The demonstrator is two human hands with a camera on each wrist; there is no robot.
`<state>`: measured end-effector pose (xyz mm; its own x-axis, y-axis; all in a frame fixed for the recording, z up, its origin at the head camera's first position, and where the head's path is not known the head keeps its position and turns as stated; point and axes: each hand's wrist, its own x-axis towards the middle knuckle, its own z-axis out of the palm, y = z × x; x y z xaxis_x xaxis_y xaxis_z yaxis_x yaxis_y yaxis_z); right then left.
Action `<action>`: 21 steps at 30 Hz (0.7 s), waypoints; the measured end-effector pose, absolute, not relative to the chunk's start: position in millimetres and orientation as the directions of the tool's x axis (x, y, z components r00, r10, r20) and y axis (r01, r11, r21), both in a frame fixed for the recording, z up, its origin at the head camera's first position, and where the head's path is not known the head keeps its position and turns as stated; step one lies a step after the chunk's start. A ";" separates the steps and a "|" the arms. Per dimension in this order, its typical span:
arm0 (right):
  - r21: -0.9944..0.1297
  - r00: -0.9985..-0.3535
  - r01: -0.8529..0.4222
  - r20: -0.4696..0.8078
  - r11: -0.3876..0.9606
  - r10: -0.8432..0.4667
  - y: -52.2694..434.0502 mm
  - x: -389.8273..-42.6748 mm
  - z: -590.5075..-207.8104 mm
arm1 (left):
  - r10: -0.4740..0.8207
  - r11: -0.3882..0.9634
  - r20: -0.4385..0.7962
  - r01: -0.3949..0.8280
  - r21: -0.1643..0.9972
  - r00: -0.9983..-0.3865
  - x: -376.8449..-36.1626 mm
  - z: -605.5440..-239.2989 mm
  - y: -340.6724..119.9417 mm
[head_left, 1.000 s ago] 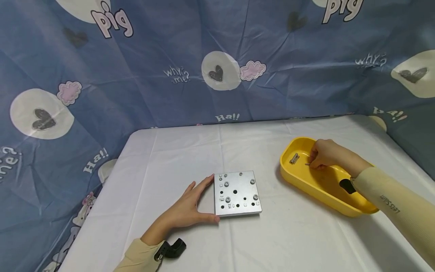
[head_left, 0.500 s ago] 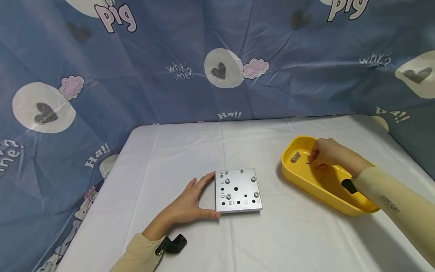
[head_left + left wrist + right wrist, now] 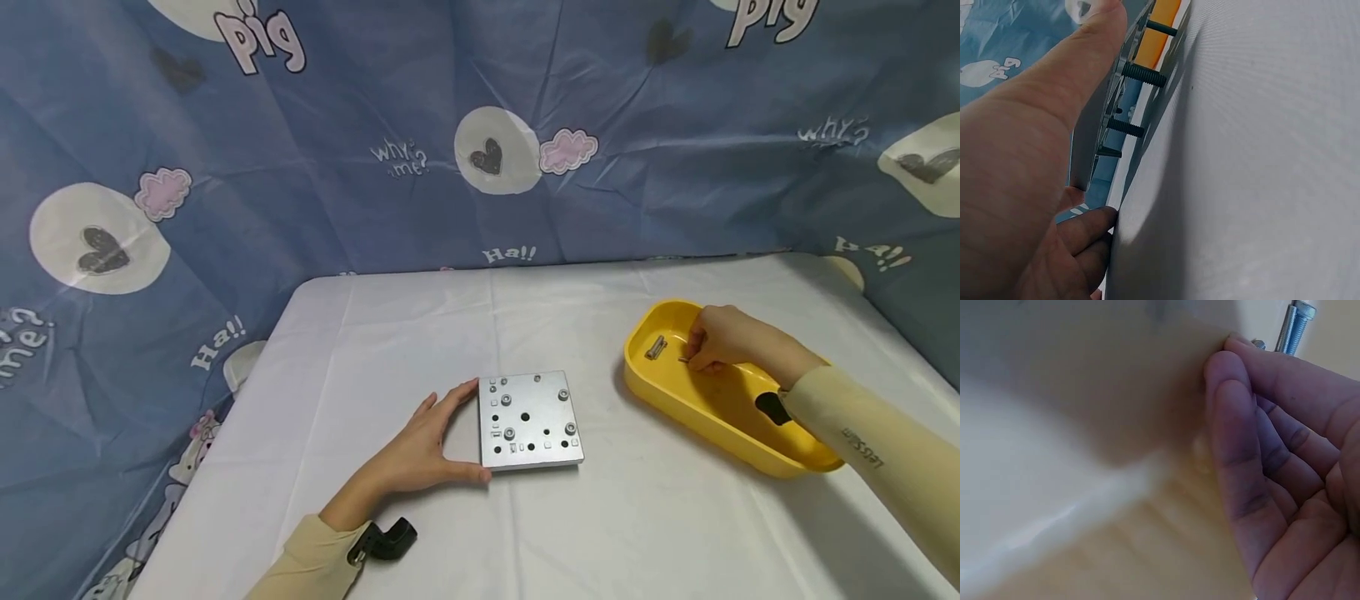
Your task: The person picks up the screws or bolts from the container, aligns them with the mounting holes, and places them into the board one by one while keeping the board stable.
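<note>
A square silver metal plate (image 3: 529, 421) with holes and several bolts through it stands over the white table. My left hand (image 3: 423, 450) grips its left side, thumb at the near corner and index finger at the far corner. In the left wrist view, threaded bolt shanks (image 3: 1144, 74) stick out beneath the plate. My right hand (image 3: 723, 337) reaches into a yellow tray (image 3: 697, 421), thumb and fingers pinched together at a small bolt (image 3: 683, 360). Only the end of that bolt (image 3: 1259, 344) shows past the fingertips. Beside it lie loose bolts (image 3: 656, 347).
White cloth (image 3: 405, 333) covers the table, with a blue printed curtain (image 3: 337, 217) behind and at the left. The tray's raised wall surrounds the right hand. A black wrist camera (image 3: 386, 540) sits by the left sleeve.
The whole view has shifted slightly. Both hands stay nearly where they were, the left at the plate and the right at the bolt in the tray.
</note>
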<state>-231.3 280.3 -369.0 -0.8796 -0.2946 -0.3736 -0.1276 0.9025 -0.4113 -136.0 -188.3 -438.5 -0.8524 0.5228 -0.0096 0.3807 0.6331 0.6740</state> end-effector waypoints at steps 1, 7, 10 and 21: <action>-0.408 -0.878 -0.134 -0.374 0.903 -0.300 280.9 -231.4 -368.8 | 0.524 0.634 -0.009 0.382 0.673 -0.852 -136.2 -439.1 -187.7; -0.378 -0.870 -0.168 -0.377 0.911 -0.317 282.2 -233.8 -369.3 | 0.516 0.646 -0.020 0.374 0.666 -0.856 -135.8 -439.4 -188.1; -0.373 -0.868 -0.170 -0.382 0.912 -0.318 282.2 -235.0 -368.2 | 0.514 0.646 -0.022 0.370 0.667 -0.857 -136.3 -439.6 -187.1; -0.436 -0.892 -0.140 -0.334 0.889 -0.304 274.9 -236.4 -343.9 | 0.519 0.644 -0.022 0.374 0.667 -0.854 -138.0 -442.0 -187.7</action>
<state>-236.4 274.9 -343.9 -0.8924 -0.3037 -0.3338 -0.1397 0.8892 -0.4357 -138.0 -187.7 -442.0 -0.8545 0.5190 -0.0216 0.3744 0.6441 0.6671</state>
